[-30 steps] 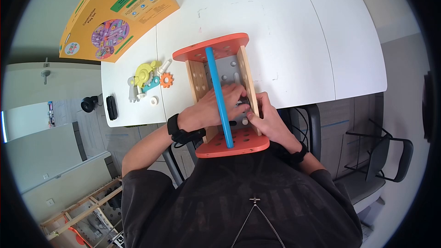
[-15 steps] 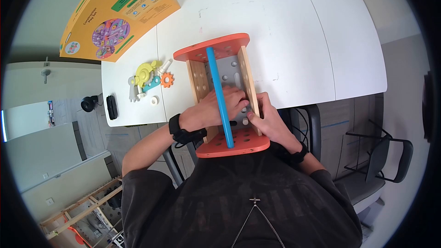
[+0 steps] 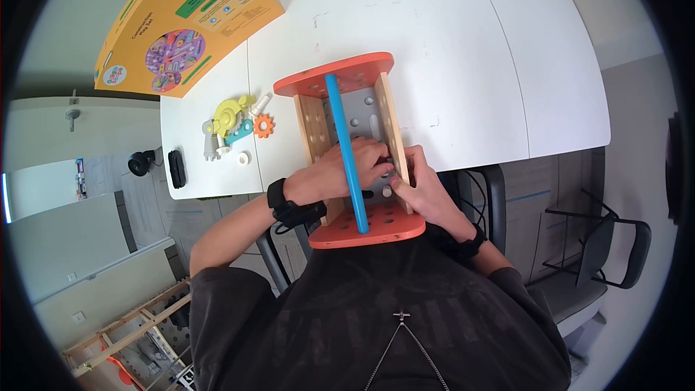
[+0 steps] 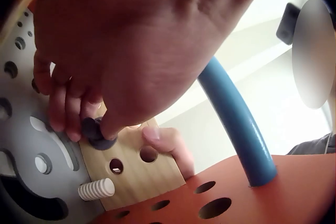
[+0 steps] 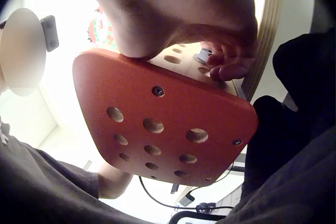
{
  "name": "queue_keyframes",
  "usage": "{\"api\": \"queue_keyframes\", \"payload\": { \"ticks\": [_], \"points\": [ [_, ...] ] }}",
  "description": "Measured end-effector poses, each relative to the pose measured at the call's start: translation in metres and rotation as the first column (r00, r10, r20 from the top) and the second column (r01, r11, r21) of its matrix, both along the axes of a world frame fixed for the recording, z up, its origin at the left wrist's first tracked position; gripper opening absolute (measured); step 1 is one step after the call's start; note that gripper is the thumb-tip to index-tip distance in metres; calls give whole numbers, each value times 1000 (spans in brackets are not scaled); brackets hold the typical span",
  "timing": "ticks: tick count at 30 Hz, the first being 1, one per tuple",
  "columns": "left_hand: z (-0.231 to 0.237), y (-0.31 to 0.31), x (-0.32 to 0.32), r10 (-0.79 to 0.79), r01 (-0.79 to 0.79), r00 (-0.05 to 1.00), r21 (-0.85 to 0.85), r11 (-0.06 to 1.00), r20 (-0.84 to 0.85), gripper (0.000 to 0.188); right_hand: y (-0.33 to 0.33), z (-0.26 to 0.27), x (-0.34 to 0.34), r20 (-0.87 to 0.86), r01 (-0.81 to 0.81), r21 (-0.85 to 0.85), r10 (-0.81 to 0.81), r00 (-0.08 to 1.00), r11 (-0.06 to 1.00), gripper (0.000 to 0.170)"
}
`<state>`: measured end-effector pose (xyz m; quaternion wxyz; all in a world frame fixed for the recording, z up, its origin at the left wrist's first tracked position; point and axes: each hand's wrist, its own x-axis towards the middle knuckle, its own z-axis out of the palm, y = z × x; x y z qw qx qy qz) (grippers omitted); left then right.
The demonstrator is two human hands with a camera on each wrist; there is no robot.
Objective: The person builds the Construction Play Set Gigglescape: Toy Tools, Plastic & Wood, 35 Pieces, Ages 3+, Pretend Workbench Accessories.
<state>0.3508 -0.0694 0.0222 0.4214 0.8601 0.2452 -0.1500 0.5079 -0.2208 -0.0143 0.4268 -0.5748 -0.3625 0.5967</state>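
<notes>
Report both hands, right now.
Left hand: closed, pinching a dark grey piece.
Right hand: closed on the wooden side panel, thumb over its edge.

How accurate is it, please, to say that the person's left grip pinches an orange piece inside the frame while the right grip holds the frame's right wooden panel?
Not quite: the piece that the left grip pinches inside the frame is dark, not orange, as the left wrist view shows. The right grip does hold the right wooden panel.
</notes>
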Motion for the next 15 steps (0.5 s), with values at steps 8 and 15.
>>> {"api": "queue_keyframes", "payload": {
  "ticks": [8, 15],
  "points": [
    [-5, -2, -4, -31, 24, 996, 95, 995, 81, 28, -1, -12, -4, 46, 34, 111, -39, 998, 993, 45],
    [1, -3, -1, -33, 32, 999, 103, 994, 11, 27, 2, 3, 1, 92, -30, 5, 29, 995, 1000, 45]
  ]
}}
